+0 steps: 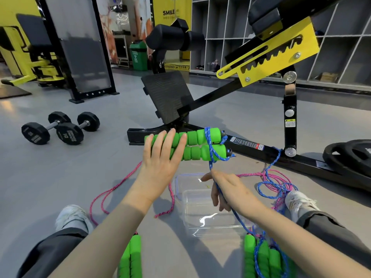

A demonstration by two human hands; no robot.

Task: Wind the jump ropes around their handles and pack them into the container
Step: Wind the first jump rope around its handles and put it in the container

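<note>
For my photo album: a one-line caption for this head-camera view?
Left hand holds two green handles; right hand holds the blue rope looped around them.

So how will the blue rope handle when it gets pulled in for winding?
Likely floppy: the blue rope bends tightly round the green handles and lies in loose loops on the floor. Its braided surface should give the right hand decent grip. It may snag, since its loops cross the pink rope.

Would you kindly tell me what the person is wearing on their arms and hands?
Nothing that shows: the left hand and right hand are bare, with no gloves, rings or watch visible. The left forearm and right forearm are uncovered down to the frame's edge, so no sleeves are in view.
</note>
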